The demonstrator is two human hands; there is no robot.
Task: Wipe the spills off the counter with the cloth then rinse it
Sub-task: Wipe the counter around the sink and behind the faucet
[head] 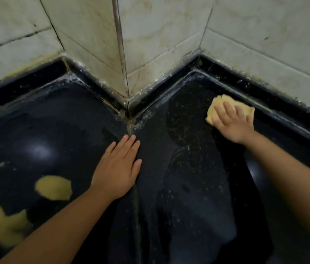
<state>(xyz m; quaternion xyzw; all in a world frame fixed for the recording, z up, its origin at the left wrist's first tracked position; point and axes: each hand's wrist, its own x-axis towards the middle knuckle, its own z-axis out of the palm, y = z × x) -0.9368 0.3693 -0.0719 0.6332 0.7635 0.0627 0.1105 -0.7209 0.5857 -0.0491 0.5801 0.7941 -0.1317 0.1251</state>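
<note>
1. The cloth is yellow, crumpled flat on the black counter near the tiled wall.
2. The right hand presses it with spread, straight fingers.
3. The left hand lies flat on the counter, holding nothing.

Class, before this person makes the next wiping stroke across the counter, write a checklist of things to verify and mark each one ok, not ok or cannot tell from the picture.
1. Cloth under the wiping hand: ok. The right hand presses flat on the yellow cloth.
2. Cloth touching the counter: ok, it lies on the dark surface near the back edge.
3. Left hand clear of the stroke: ok, it rests flat by the seam, apart from the cloth.
4. Spills all wiped: not ok. Two yellow spills remain on the left side.
5. Speckled residue gone: not ok, white specks show beside the cloth.
6. Cloth clean enough to continue: cannot tell.
</note>
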